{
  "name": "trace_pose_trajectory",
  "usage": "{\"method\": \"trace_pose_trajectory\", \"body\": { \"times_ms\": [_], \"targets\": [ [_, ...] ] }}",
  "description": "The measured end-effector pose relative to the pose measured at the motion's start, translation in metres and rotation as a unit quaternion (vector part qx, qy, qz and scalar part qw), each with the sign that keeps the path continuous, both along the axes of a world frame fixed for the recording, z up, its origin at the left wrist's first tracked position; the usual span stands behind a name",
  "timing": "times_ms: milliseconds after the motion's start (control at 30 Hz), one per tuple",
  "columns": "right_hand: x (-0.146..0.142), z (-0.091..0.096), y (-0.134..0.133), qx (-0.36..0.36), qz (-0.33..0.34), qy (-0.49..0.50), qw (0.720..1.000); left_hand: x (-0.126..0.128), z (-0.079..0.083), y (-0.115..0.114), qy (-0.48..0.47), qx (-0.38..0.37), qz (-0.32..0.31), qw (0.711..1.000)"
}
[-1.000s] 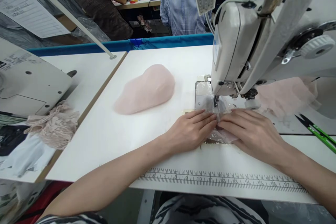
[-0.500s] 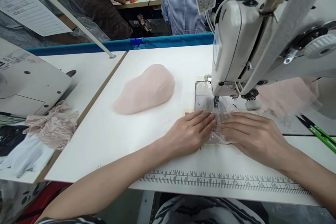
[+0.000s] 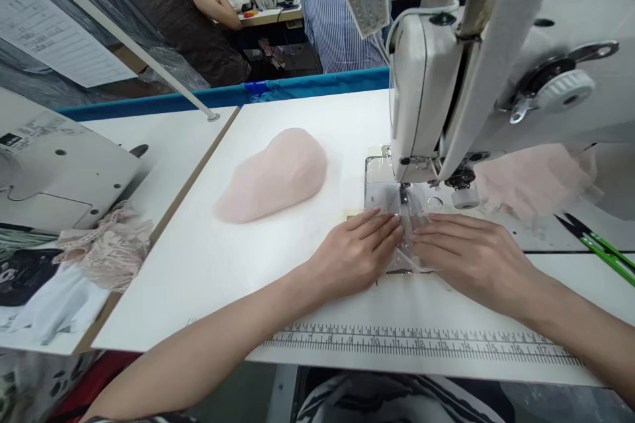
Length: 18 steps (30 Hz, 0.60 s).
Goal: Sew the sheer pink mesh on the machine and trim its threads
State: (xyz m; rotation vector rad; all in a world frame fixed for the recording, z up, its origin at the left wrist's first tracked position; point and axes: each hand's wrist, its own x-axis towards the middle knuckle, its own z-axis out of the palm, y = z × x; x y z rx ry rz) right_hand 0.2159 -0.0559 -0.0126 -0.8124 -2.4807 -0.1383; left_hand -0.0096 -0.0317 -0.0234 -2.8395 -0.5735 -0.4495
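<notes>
My left hand lies flat, fingers stretched out, just left of the sewing machine's needle and presser foot. On the other side my right hand rests flat too, its fingertips pointing at the left ones. Between and under the fingertips is a thin, sheer, pale fabric on the metal needle plate. Much of this fabric is hidden by the hands. Above them hangs the white sewing machine head. A pale pink, cup-shaped piece lies on the white table, left of the hands.
Sheer pink fabric lies behind the right hand. Green-handled thread snips are at the right. A printed ruler runs along the table's front edge. Tangled beige strips sit at the left. Two people work beyond the blue cloth edge.
My view has shifted slightly, so the machine head appears further left. Both hands stay in nearly the same place by the needle. A co-worker's hand at the back has risen.
</notes>
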Motion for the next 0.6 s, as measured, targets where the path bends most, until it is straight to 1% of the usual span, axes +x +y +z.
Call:
{"method": "trace_pose_trajectory", "body": {
  "times_ms": [167, 400, 600],
  "targets": [
    [-0.0004, -0.0026, 0.0007, 0.007, -0.003, 0.001, 1.000, 0.0007, 0.0008, 0.0012, 0.005, 0.006, 0.014, 1.000],
    [0.0039, -0.0059, 0.0034, 0.015, -0.008, -0.019, 1.000, 0.0026, -0.0012, 0.0045, -0.008, 0.013, 0.017, 1.000],
    [0.0054, -0.0038, 0.0085, 0.028, -0.006, -0.024, 0.999, 0.0052, -0.0023, 0.0070, -0.014, -0.006, 0.042, 0.999]
  ]
}}
